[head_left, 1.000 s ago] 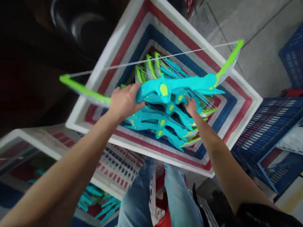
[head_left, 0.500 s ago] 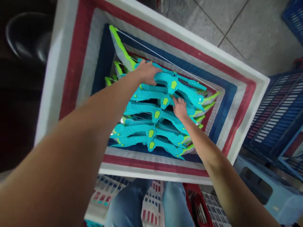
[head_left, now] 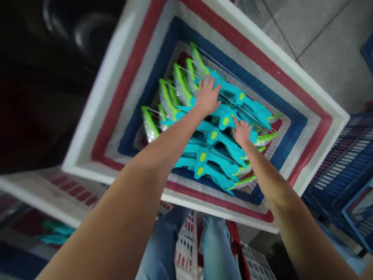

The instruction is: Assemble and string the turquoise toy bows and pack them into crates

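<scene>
Several turquoise toy bows (head_left: 214,136) with lime green and clear tips lie side by side in a white crate (head_left: 314,155) with red and blue stripes. My left hand (head_left: 208,96) rests with fingers spread over the upper bows, left of their middle. Further right, my right hand (head_left: 241,130) touches one bow beside its green centre mark, fingers apart. The topmost bow (head_left: 241,96) lies near the crate's far wall, past both hands. Thin strings run along the bows.
Blue slatted crates (head_left: 344,151) stand at the right on a grey tiled floor (head_left: 326,46). At the lower left, another white crate (head_left: 37,198) holds turquoise pieces (head_left: 56,232). A black rounded object (head_left: 84,31) is at the upper left. White and red baskets are below.
The view has shifted and turned, showing more of the left side. The topmost bow now lies lower and farther from the others, and my left hand's fingers have spread off it.
</scene>
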Motion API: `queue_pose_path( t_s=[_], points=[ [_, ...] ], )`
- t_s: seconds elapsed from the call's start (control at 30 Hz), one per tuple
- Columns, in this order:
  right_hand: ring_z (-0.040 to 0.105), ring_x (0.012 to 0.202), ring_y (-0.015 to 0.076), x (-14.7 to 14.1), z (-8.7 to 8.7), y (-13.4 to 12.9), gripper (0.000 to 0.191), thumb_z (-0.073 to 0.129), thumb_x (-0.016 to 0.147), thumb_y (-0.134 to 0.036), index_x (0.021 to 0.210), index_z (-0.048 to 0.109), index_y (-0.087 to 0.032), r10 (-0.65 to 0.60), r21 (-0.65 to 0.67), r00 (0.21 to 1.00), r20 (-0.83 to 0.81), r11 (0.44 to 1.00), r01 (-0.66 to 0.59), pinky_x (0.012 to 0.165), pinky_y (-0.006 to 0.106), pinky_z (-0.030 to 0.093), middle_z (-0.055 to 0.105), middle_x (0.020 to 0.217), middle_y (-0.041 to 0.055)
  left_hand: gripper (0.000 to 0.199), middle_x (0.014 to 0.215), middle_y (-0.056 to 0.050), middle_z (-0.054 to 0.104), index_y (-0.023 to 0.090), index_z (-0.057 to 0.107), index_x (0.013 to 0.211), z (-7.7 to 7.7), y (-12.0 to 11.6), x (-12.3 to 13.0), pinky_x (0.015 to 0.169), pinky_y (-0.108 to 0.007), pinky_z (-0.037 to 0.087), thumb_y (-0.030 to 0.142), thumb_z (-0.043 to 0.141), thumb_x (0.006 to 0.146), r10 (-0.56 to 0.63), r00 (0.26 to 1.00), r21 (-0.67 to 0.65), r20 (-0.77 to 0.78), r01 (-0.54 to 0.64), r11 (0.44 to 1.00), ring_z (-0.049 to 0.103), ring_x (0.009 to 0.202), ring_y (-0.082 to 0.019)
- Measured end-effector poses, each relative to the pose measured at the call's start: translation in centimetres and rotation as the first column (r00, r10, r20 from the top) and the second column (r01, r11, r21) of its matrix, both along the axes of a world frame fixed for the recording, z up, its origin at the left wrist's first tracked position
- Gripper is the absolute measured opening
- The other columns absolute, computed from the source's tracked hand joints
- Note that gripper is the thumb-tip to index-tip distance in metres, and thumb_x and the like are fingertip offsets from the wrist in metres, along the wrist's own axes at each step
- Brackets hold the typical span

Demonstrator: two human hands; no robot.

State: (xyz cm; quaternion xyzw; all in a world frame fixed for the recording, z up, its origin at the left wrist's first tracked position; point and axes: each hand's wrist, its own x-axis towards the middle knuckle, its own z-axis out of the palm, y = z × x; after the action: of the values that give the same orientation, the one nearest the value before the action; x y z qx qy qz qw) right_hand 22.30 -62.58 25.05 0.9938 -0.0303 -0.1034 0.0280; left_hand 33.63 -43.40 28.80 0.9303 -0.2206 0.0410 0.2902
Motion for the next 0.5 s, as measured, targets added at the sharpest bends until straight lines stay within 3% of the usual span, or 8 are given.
queue_pose_path(
  t_s=[0.1,0.17,0.2,0.27,0.33,0.4,0.43,0.5],
  points=[
    [0.045,0.125,0.0403,-0.7,2.6,1.0,0.071,0.053,0.09,-0.036,0.155,0.036,-0.013,-0.006,-0.064,0.999,-0.049,0.998,0.003,0.097,0.053,0.038,0.051,0.139,0.0255,0.035,0.14,-0.013,0.054,0.023,0.062,0.12,2.3,6.3,-9.5,0.121,-0.06,0.022,0.035,0.06,0.088,0.189,0.981,-0.288,0.033,-0.172,0.942,0.034,0.144,-0.033],
    [0.045,0.128,0.0419,-1.1,4.6,2.5,0.072,0.052,0.088,-0.04,0.152,0.04,-0.01,-0.01,-0.093,1.0,-0.016,0.996,0.008,0.096,0.054,0.038,0.05,0.141,0.0288,0.025,0.13,-0.012,0.06,0.024,0.063,0.112,3.7,11.6,-17.4,0.117,-0.057,0.031,0.035,0.049,0.094,0.413,0.91,-0.414,0.022,-0.368,0.833,0.043,0.138,-0.029],
    [0.046,0.128,0.0418,-1.1,5.7,3.7,0.07,0.049,0.088,-0.041,0.15,0.044,-0.009,0.008,-0.093,0.999,0.047,0.996,-0.004,0.097,0.055,0.038,0.051,0.14,0.0297,0.023,0.125,-0.012,0.062,0.025,0.063,0.109,4.1,14.2,-21.6,0.116,-0.055,0.034,0.034,0.046,0.096,0.553,0.833,-0.45,-0.009,-0.497,0.742,0.047,0.134,-0.027],
    [0.048,0.127,0.0411,-0.5,7.9,7.4,0.065,0.041,0.089,-0.044,0.144,0.054,-0.013,0.078,-0.061,0.972,0.223,0.996,-0.066,0.097,0.056,0.037,0.056,0.135,0.0303,0.021,0.117,-0.011,0.065,0.025,0.062,0.103,3.7,19.3,-29.8,0.112,-0.051,0.04,0.034,0.043,0.097,0.802,0.585,-0.459,-0.12,-0.749,0.478,0.053,0.125,-0.025],
    [0.051,0.125,0.0407,-0.1,10.1,13.5,0.065,0.032,0.089,-0.05,0.138,0.061,-0.018,0.196,-0.01,0.886,0.419,0.977,-0.212,0.097,0.058,0.035,0.061,0.129,0.0294,0.02,0.112,-0.01,0.066,0.024,0.062,0.099,1.5,23.4,-37.7,0.108,-0.047,0.044,0.032,0.043,0.096,0.918,0.271,-0.357,-0.29,-0.92,0.159,0.058,0.118,-0.024],
    [0.053,0.121,0.0393,-1.3,11.9,22.1,0.07,0.022,0.09,-0.057,0.132,0.066,-0.023,0.359,-0.009,0.741,0.568,0.903,-0.43,0.096,0.059,0.034,0.064,0.123,0.0272,0.02,0.108,-0.009,0.067,0.023,0.063,0.097,-2.0,26.1,-45.0,0.106,-0.047,0.046,0.029,0.045,0.092,0.879,-0.016,-0.168,-0.477,-0.98,-0.109,0.06,0.112,-0.026],
    [0.054,0.119,0.0379,-2.7,12.4,27.0,0.072,0.017,0.091,-0.059,0.129,0.068,-0.024,0.454,-0.035,0.653,0.606,0.835,-0.549,0.095,0.059,0.035,0.066,0.119,0.0258,0.02,0.107,-0.01,0.068,0.023,0.063,0.097,-4.1,26.9,-48.4,0.105,-0.047,0.046,0.028,0.046,0.09,0.819,-0.127,-0.065,-0.559,-0.978,-0.196,0.061,0.111,-0.027],
    [0.055,0.116,0.0342,-7.3,12.1,37.2,0.073,0.012,0.094,-0.057,0.121,0.072,-0.025,0.672,-0.107,0.467,0.575,0.627,-0.772,0.097,0.057,0.035,0.068,0.113,0.0219,0.02,0.107,-0.012,0.068,0.021,0.065,0.096,-8.2,27.1,-54.1,0.103,-0.05,0.046,0.026,0.049,0.086,0.685,-0.261,0.088,-0.681,-0.957,-0.277,0.061,0.112,-0.031]
  ],
)
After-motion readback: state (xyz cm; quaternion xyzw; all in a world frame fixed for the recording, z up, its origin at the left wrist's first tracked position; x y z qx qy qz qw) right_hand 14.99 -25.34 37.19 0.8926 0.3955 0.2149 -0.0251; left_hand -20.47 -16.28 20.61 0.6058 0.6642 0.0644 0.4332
